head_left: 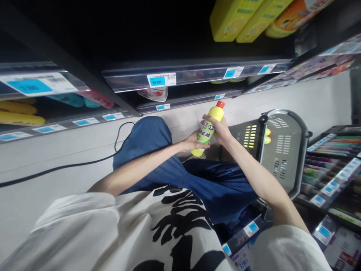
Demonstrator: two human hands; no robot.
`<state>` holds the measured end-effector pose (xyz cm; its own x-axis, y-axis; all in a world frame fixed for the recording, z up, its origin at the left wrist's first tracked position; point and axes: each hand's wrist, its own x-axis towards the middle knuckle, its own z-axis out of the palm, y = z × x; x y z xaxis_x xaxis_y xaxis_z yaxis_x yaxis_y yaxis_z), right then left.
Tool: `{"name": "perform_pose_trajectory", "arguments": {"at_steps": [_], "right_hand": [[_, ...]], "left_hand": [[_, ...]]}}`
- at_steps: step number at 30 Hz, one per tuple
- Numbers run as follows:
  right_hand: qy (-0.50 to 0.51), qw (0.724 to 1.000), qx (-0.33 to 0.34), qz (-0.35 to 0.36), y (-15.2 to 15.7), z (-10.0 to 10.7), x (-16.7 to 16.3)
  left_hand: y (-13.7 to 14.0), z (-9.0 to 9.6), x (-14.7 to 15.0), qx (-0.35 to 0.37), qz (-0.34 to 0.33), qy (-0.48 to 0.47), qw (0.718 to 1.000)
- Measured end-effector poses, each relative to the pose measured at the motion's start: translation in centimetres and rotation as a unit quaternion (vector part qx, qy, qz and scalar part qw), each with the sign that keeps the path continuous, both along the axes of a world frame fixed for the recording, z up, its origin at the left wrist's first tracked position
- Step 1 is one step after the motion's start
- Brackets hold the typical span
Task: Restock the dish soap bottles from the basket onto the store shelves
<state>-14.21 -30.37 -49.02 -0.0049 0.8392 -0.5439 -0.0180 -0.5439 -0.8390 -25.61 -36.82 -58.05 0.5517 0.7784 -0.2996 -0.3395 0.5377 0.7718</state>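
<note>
A yellow cleaner bottle (208, 130) with a red cap and a green label is held tilted in front of my knees, cap pointing away from me. My left hand (194, 142) grips its lower part from the left. Around the upper part, just below the cap, my right hand (219, 128) is closed from the right. The label faces up towards me, partly covered by fingers. To the right of my right hand stands a grey shopping basket (300, 150), with yellow items (267, 136) showing inside it.
A dark shelf (197, 77) with price tags runs across the front, bearing yellow containers (235, 19) at upper right and yellow bottles (22, 113) at left. Another stocked shelf (324, 190) stands at right. A black cable (70, 165) crosses the pale floor on the left.
</note>
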Motion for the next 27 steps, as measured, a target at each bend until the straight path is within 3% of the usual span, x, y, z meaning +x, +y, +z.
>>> {"name": "perform_pose_trajectory", "arguments": {"at_steps": [8, 15, 19, 24, 27], "right_hand": [[0.052, 0.999, -0.007, 0.007, 0.3, -0.3, 0.5], [0.140, 0.989, -0.024, 0.049, 0.6, 1.1, 0.9], [0.144, 0.988, -0.016, 0.051, 0.6, 0.9, 0.7], [0.074, 0.997, -0.015, 0.013, 0.8, -0.4, 0.8], [0.063, 0.998, -0.018, 0.013, 0.8, -0.7, 0.9]], "left_hand": [[0.2, 0.2, 0.0, 0.031, -0.010, 0.007, 0.999], [0.6, 1.7, -1.0, -0.052, -0.140, -0.182, 0.972], [0.2, 2.0, -1.0, -0.042, -0.101, -0.176, 0.978], [-0.5, 1.2, -0.1, -0.049, -0.030, -0.102, 0.993], [-0.7, 0.9, 0.1, -0.049, -0.031, -0.085, 0.995]]}}
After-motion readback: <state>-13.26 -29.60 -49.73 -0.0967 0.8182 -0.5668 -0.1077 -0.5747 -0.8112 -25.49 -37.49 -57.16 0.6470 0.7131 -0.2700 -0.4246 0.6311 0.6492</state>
